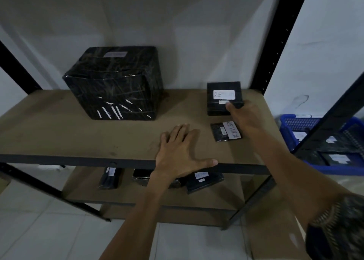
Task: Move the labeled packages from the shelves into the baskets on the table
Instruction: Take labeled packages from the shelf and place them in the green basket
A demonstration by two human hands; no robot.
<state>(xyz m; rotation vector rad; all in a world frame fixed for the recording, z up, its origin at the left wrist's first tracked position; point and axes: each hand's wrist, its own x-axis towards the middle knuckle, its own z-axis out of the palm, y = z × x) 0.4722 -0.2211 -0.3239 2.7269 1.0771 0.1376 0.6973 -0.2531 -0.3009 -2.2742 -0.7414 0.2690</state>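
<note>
A small black box (223,91) with a white label stands at the right rear of the brown shelf board (59,133). My right hand (244,117) grips its front right corner, thumb on the front face. Just in front lies a flat black packet (218,132) labeled RETURN, untouched. My left hand (181,151) rests flat on the shelf near the front edge, fingers spread, holding nothing. A large black wrapped box (116,82) with a pale label on top sits at the middle rear of the shelf.
On the lower shelf lie three black labeled packages (204,181), partly hidden by my left arm. A blue basket (287,133) holding packages stands to the right, behind a black upright post (275,43). A white wall is behind the shelves and tiled floor below.
</note>
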